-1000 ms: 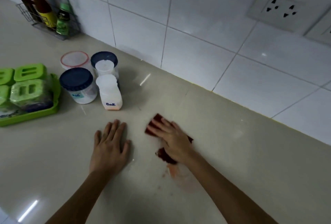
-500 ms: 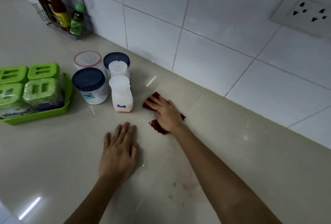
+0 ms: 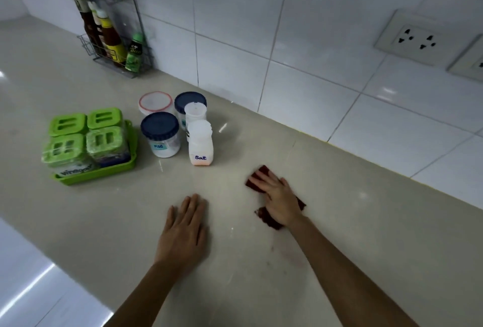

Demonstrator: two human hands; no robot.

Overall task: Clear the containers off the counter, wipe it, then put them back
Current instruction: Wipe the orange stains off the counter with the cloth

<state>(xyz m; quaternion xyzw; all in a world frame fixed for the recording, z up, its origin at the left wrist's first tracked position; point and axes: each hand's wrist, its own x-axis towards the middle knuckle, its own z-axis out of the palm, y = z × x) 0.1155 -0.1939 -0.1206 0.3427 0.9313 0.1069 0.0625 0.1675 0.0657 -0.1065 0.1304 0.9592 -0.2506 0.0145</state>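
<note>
Pressing a dark red cloth (image 3: 264, 171) flat, the right grip (image 3: 281, 200) has its fingers straight, right of and in front of the Salt bottle (image 3: 200, 143). The left grip (image 3: 184, 232) lies flat on the tabletop (image 3: 366, 235) before that bottle, holding nothing. Lidded jars (image 3: 160, 133) stand just beside the bottle.

One white plastic bottle labelled Salt (image 3: 200, 143) is the landmark; a second white plastic bottle (image 3: 195, 112) stands right behind it, making two. Left of and behind it are two round clear jars with dark blue lids (image 3: 160, 128) and one round tub with a red-rimmed clear lid (image 3: 155, 102). Further left, one green plastic tray (image 3: 104, 173) holds four square green-lidded containers (image 3: 104, 141). To its right lies one dark red cloth (image 3: 263, 170). There are two hands: the left hand (image 3: 184, 230) in front of it and the right hand (image 3: 281, 201) to its right. Far behind it are one grey wire rack (image 3: 87, 47), its bottles too crowded to count, and two wall sockets (image 3: 415, 39).
</note>
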